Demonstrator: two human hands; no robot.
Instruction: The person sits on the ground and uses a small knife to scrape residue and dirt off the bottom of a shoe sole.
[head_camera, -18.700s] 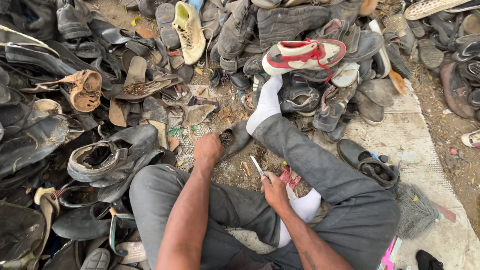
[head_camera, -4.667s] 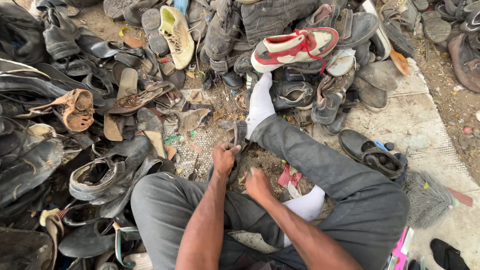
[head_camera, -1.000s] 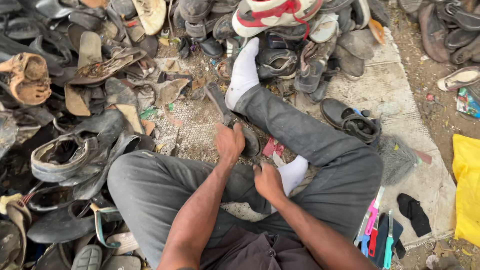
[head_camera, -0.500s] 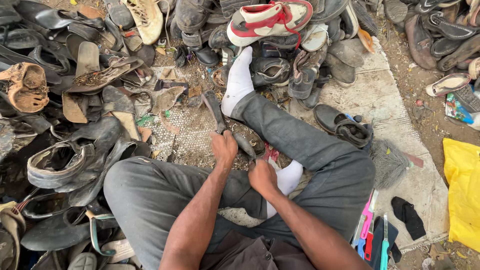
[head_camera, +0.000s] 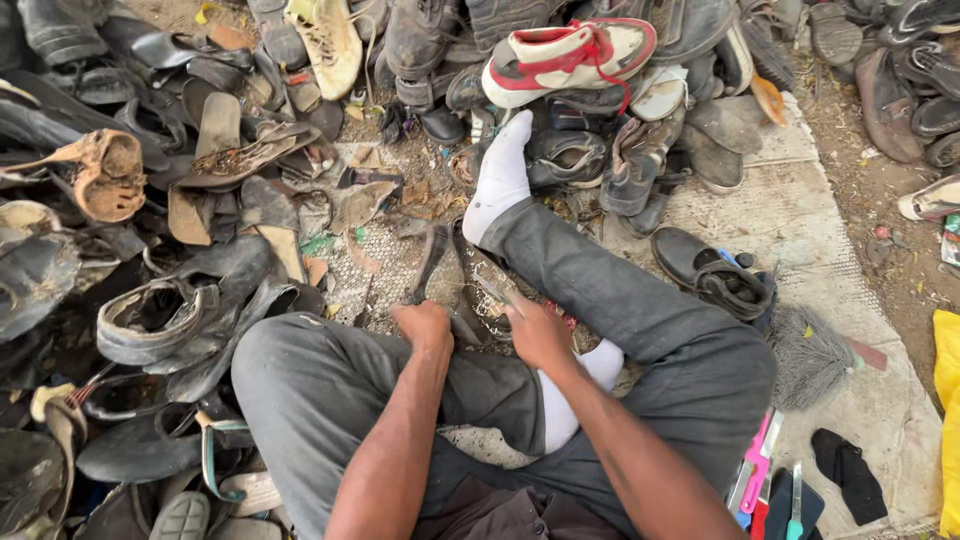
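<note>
Seated on ground among old shoes, both hands on a dark sole strip betw. the legs.

L hand (head_camera: 423, 325) clenched round near end of sole strip (head_camera: 432, 262); strip runs up and away over mesh mat (head_camera: 385, 262). R hand (head_camera: 537, 333) closed on a thin blade (head_camera: 492, 290) (grip partly hidden), tip beside the strip. White sock (head_camera: 500, 180) of R leg points to red-white sneaker (head_camera: 570, 55) on shoe heap. Black shoe (head_camera: 712, 275) just R of knee; brush (head_camera: 808, 350) near it. Tools (head_camera: 770, 495) by R thigh.
</note>
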